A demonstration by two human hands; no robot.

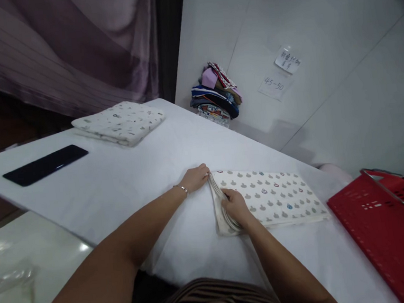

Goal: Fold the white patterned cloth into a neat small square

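A white cloth (274, 194) printed with small grey and coloured figures lies folded in several layers on the white table, in front of me and slightly right. My left hand (196, 177), with a bracelet at its wrist, pinches the far left corner of this cloth. My right hand (236, 207) grips the layered left edge nearer to me, lifting some layers so that they curve up from the bottom one. The fingertips of my right hand are partly hidden among the layers.
Another folded printed cloth (120, 123) lies at the table's far left, near a black phone-like slab (46, 165). A red plastic basket (388, 229) stands at the right. Stacked clothes (215, 93) rest against the wall, beside handwritten paper notes (287, 60). A purple curtain (105, 41) hangs behind.
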